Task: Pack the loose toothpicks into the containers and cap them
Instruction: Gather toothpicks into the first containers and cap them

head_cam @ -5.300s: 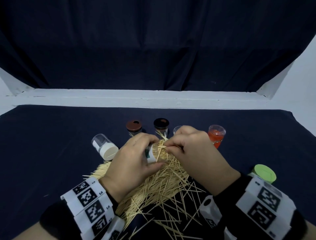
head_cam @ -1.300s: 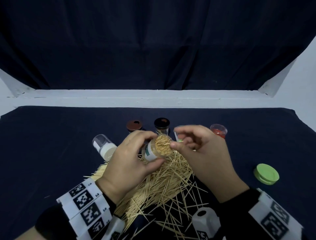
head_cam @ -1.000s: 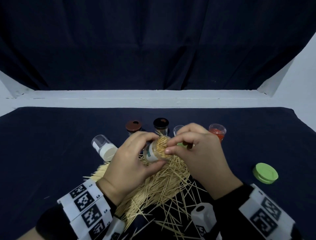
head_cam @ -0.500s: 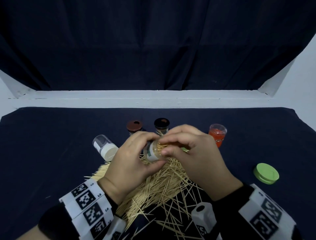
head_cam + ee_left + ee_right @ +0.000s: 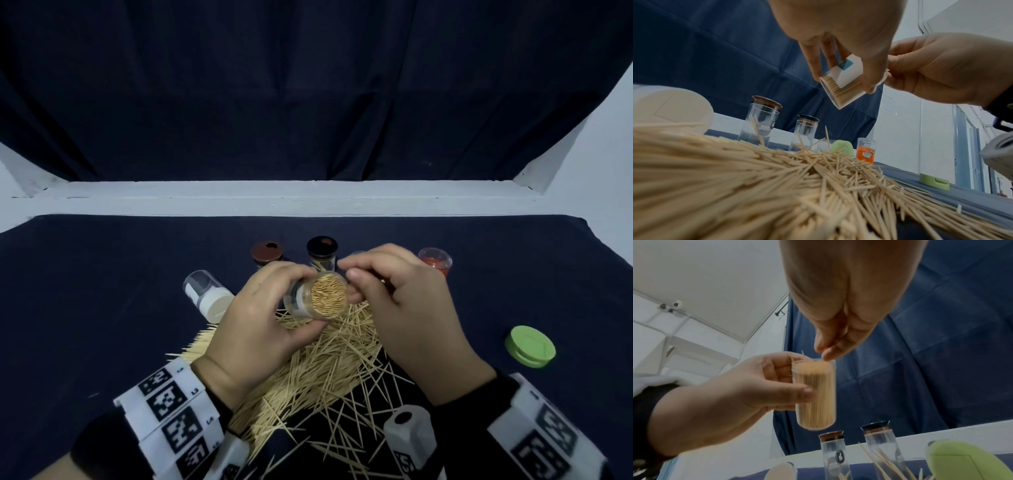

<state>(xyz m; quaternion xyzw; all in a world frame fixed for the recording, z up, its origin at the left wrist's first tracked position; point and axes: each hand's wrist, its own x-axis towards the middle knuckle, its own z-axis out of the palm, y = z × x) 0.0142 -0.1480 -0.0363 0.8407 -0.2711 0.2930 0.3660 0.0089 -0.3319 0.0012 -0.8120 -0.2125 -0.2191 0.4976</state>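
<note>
Our left hand [image 5: 260,318] is curled round a small clear jar [image 5: 317,298] and holds it up above the pile, tipped so its open mouth faces us. The jar is packed full of toothpicks. Our right hand [image 5: 397,301] is just beside the mouth, with its finger and thumb pressed together at the rim [image 5: 825,357]; it seems to pinch one thin toothpick, but that is too small to be sure. We think the step now is to slip in the last few sticks. To do it well, we should keep the jar steady and slide each stick in straight along the others, not across them. We should stop when no more fit, so the cap can go on flat. Under our hands a big heap of loose toothpicks [image 5: 329,370] lies on the dark counter [image 5: 102,291]. A green cap [image 5: 530,346] sits well off to the right. A jar with a white cap [image 5: 209,299] lies on its side on the left. Behind stand a brown-topped jar [image 5: 267,253], a black-topped jar [image 5: 322,250] and a red one [image 5: 435,260]
</note>
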